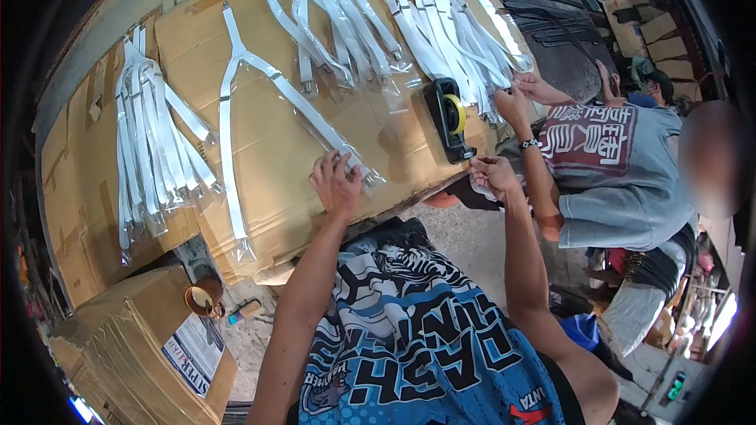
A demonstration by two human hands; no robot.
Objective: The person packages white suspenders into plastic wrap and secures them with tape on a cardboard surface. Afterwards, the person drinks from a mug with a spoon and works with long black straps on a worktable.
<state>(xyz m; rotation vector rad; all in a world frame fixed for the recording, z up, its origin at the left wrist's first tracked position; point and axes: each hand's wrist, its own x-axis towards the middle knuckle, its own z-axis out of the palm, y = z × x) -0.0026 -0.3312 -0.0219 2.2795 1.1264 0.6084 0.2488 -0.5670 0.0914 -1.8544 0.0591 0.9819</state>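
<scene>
My left hand rests on the lower right end of a white Y-shaped strap, where clear plastic covers its clip. The strap lies spread on the cardboard-covered table. At the table's right edge, my right hand is closed at the cutting end of a black tape dispenser with a yellow roll. Whatever its fingertips pinch is too small to make out. A pile of similar straps lies to the left.
Two more strap piles lie at the back. A person in a grey shirt works at the right, hands near the right pile. A cardboard box and a brown cup stand at the lower left.
</scene>
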